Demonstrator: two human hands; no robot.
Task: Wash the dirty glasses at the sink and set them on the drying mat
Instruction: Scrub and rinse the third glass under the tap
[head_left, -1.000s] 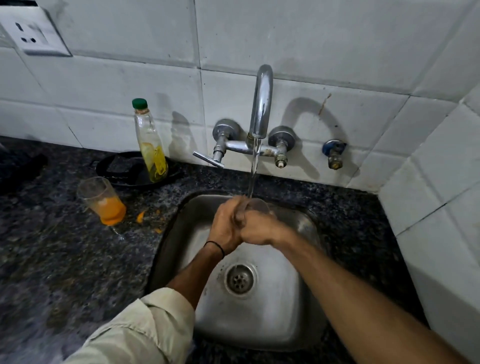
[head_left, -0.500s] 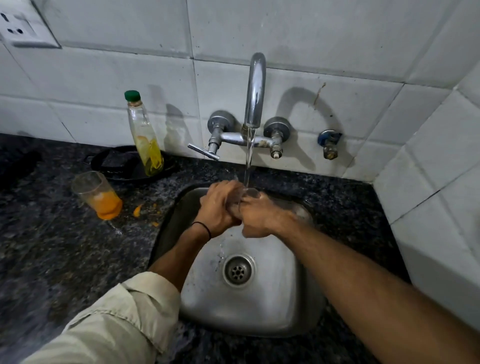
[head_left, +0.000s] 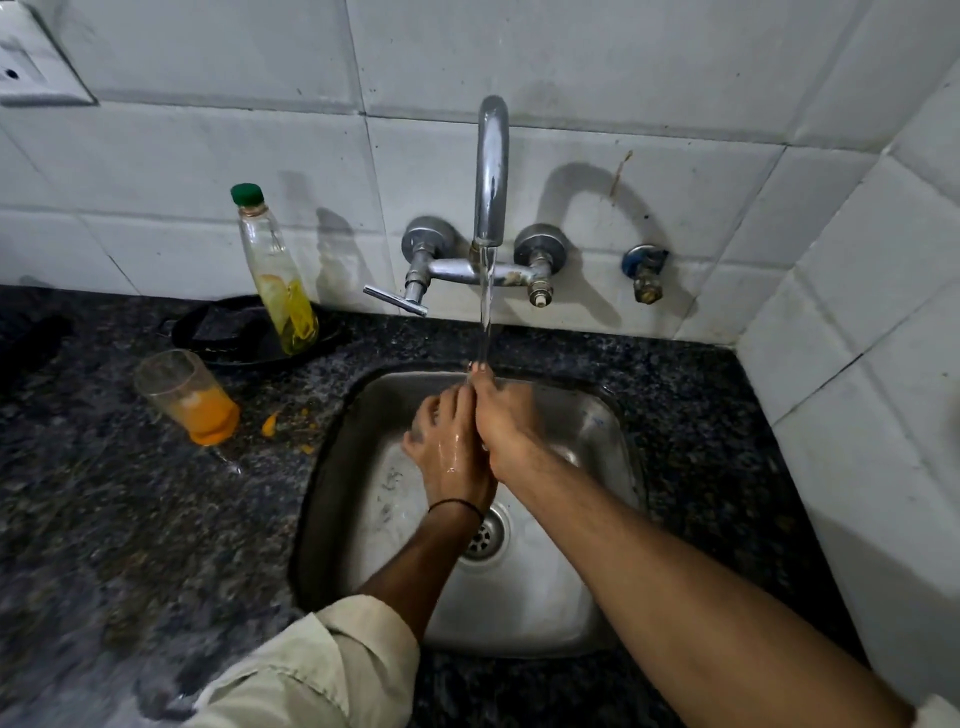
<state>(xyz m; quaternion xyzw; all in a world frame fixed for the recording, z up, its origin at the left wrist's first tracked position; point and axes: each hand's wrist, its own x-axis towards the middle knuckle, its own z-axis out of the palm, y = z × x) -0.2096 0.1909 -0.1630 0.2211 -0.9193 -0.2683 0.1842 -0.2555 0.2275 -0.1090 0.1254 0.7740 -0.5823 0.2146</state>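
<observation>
A dirty glass (head_left: 184, 397) with orange pulp in its bottom stands tilted on the dark counter, left of the steel sink (head_left: 615, 415). Over the basin my left hand (head_left: 449, 449) and my right hand (head_left: 501, 421) press together under the water falling from the tap (head_left: 491, 171). My right fingertips reach up into the stream. A faint clear shape at the far side of my left hand looks like the glass I hold; the hands hide most of it. My left hand is wet.
A bottle (head_left: 275, 280) with a green cap and yellow liquid stands in a black pan (head_left: 228, 332) at the wall. Orange spill spots (head_left: 269, 423) lie beside the sink. A small valve (head_left: 644, 275) is right of the tap. A tiled wall closes the right side.
The clear rim seen between my hands earlier is now covered. My hands have closed flat against each other, right fingers pointing up into the stream. The view shifted slightly.
</observation>
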